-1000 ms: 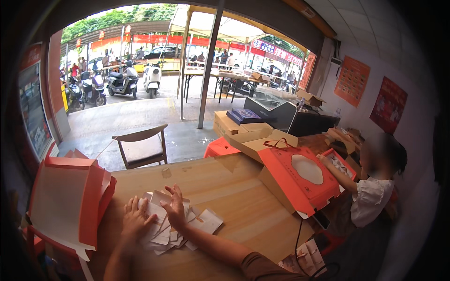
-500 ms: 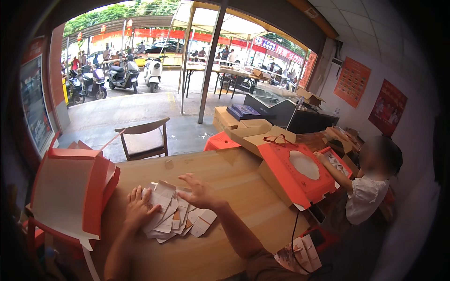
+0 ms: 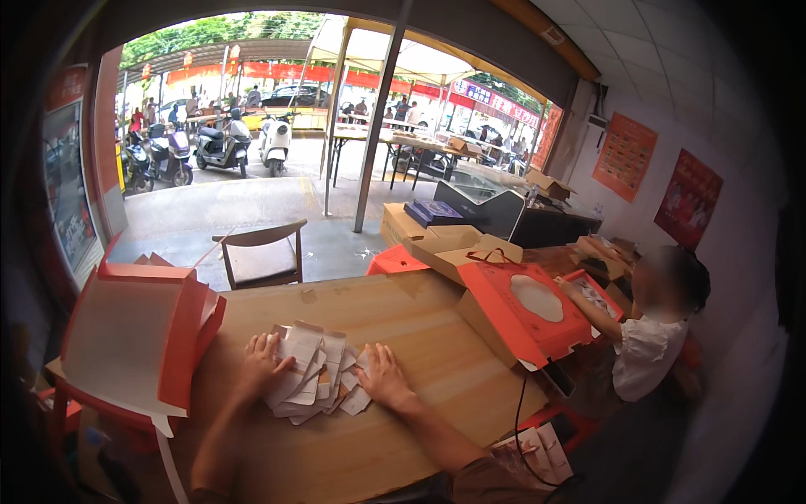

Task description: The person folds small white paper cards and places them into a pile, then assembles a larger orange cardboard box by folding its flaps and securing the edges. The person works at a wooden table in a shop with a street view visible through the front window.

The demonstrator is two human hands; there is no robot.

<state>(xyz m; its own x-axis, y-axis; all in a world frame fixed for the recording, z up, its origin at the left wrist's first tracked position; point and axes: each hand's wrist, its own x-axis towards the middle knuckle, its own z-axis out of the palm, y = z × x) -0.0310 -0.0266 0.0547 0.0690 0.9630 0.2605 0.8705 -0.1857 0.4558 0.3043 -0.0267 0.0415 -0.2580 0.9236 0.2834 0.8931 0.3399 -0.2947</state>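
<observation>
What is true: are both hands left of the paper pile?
No, the right hand is at the right edge of the paper pile.

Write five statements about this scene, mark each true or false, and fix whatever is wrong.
1. The left hand is at the left edge of the pile of white card pieces. True.
2. The right hand is raised well away from the pile. False: it is at the pile's right edge.
3. The pile lies on the chair. False: it lies on the wooden table.
4. The chair stands beyond the table's far edge. True.
5. A person in a white top is on the right. True.
</observation>
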